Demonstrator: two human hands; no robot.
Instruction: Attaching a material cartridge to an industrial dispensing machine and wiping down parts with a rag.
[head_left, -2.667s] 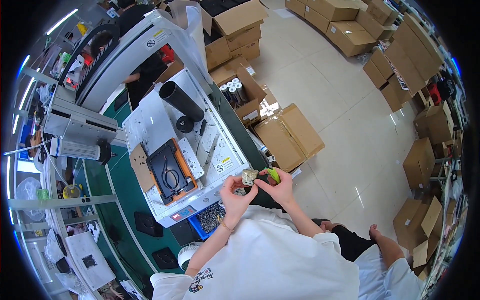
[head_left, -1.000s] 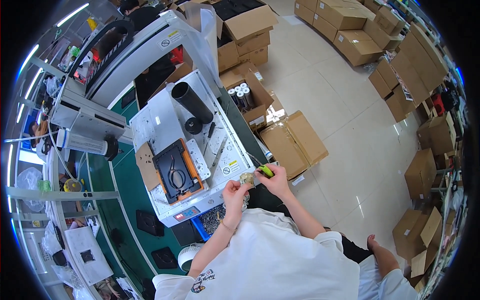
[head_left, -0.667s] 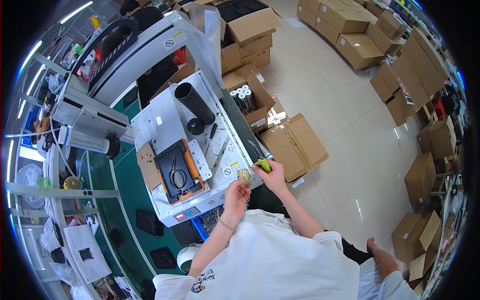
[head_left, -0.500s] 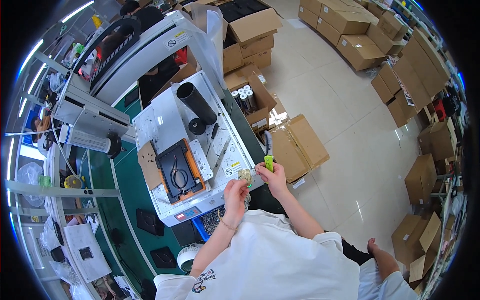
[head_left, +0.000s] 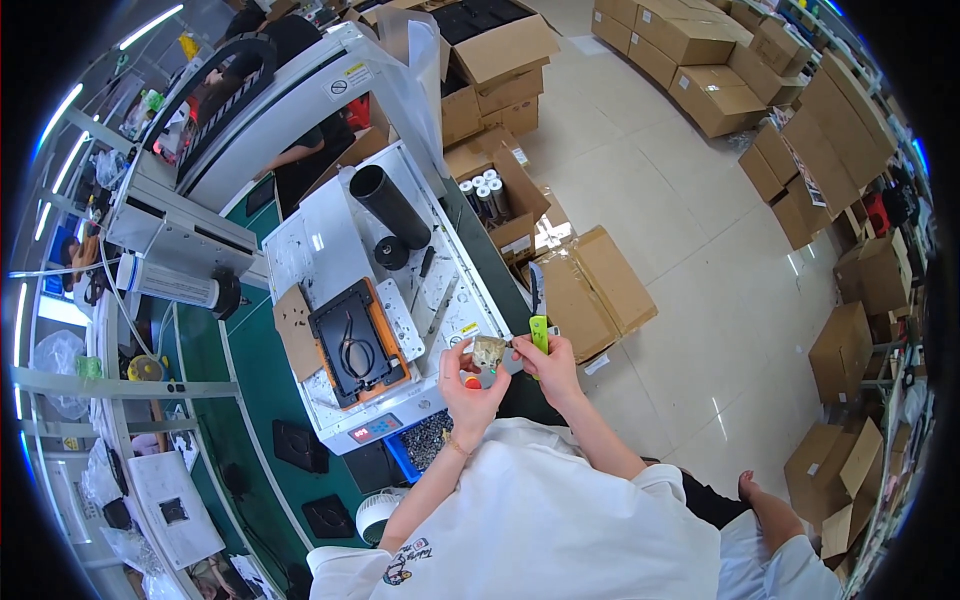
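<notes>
At the white machine's [head_left: 405, 408] near corner, the left hand [head_left: 478, 398] pinches a beige block [head_left: 488, 352]; the right hand [head_left: 554, 368], gripping a green-handled tool [head_left: 539, 332], has moved back beside it, rejoining the work.

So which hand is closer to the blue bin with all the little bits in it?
The left. It is just above and to the right of the blue bin in the picture; the right hand, holding a green-handled tool, is farther right.
</notes>
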